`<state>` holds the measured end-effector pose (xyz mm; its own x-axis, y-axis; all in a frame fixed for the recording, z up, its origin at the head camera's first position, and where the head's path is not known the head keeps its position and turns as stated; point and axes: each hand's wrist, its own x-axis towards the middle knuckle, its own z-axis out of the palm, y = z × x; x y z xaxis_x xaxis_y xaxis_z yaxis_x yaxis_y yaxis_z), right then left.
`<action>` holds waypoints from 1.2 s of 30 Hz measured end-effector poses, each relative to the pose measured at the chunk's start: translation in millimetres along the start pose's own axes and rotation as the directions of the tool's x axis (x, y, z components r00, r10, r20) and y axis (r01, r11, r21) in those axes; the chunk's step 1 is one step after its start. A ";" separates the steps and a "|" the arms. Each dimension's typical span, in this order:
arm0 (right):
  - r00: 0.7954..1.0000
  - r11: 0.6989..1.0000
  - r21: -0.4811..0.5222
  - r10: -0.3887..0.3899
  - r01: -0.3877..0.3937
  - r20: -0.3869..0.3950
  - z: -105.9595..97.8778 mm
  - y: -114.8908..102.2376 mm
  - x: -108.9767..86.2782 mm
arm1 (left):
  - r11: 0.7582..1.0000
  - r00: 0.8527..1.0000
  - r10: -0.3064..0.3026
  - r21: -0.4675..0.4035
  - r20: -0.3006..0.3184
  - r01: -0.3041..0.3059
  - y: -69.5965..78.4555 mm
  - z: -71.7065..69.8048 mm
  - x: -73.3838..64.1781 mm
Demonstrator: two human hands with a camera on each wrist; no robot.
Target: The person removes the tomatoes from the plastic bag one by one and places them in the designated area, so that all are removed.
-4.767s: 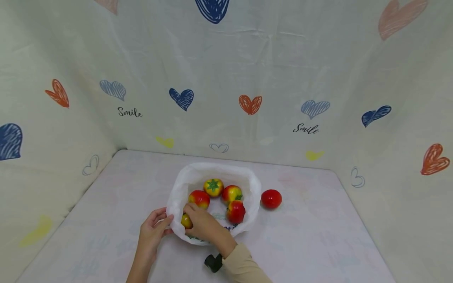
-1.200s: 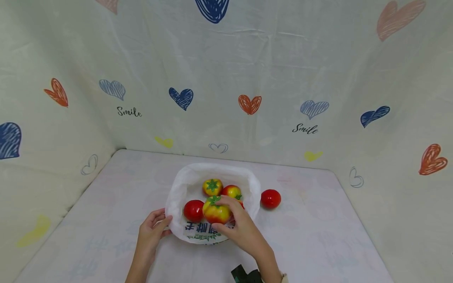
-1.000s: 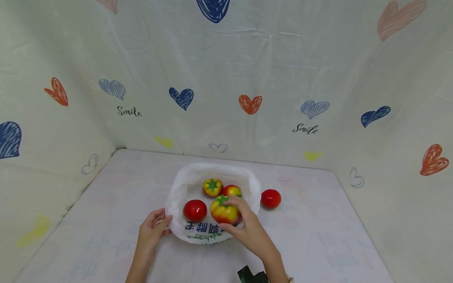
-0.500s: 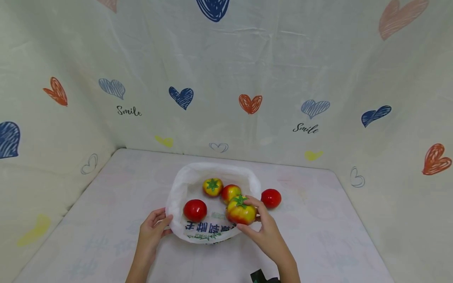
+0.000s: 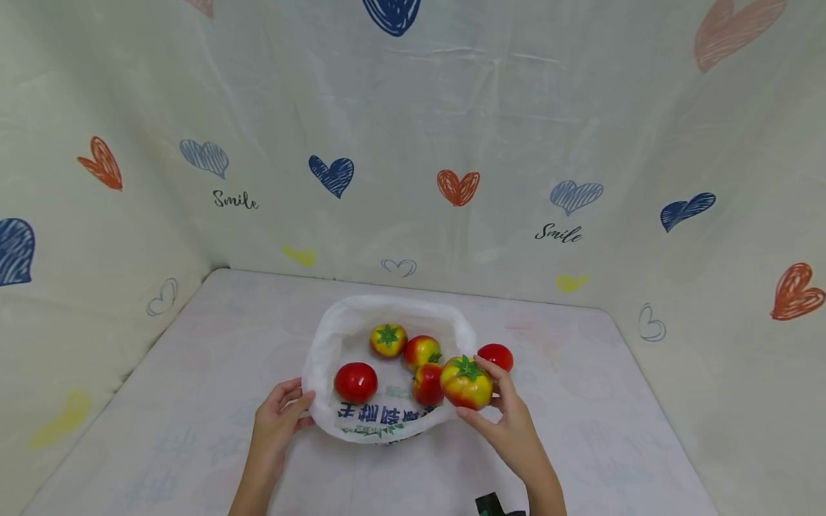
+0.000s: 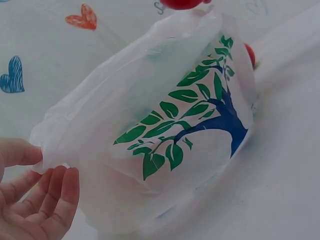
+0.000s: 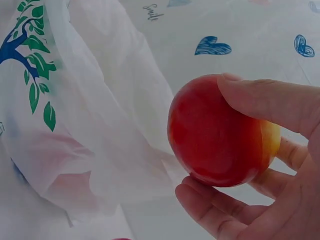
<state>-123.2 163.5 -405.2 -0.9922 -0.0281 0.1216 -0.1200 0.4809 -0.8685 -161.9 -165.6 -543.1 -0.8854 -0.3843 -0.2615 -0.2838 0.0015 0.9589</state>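
Note:
A white plastic bag [image 5: 323, 358] with a green tree print [image 6: 190, 125] lies open on the table. Inside it are a red tomato [image 5: 355, 382], a yellow-red one with a green top [image 5: 388, 340] and two more red-yellow ones [image 5: 422, 351]. My right hand [image 5: 502, 419] grips a red-yellow tomato [image 5: 466, 383] with a green top, lifted over the bag's right rim; the right wrist view shows the held tomato [image 7: 217, 131] close up. My left hand [image 5: 279, 413] pinches the bag's left rim between thumb and fingers [image 6: 50, 192].
A plain red tomato [image 5: 495, 355] lies on the table just right of the bag, behind my right hand. Heart-printed cloth walls [image 5: 452, 143] close in the table [image 5: 581, 430] at the back and on both sides.
My right hand has lifted the red-yellow tomato out from the bag's middle and carried it rightward over the right rim. The left hand has kept its hold on the bag's rim.

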 end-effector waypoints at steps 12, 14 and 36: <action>0.996 0.995 -0.057 0.085 -0.087 -0.038 -13.4 11.6 -0.7 | 1.000 1.000 -0.015 0.011 0.001 0.015 0.2 -0.5 1.1; 0.995 0.994 -0.059 0.091 -0.094 -0.042 -15.4 14.8 -0.7 | 1.000 1.000 -0.013 0.013 0.004 0.013 0.4 -0.8 0.1; 0.983 0.987 -0.080 0.128 -0.139 -0.134 -32.3 67.4 8.3 | 1.000 1.000 -0.030 -0.001 0.008 0.030 3.8 -0.1 -2.5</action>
<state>-138.4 223.9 -447.2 -0.9858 0.1511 0.0731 0.0221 0.5487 -0.8357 -160.8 -164.7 -538.8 -0.8793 -0.3768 -0.2915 -0.3104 -0.0109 0.9505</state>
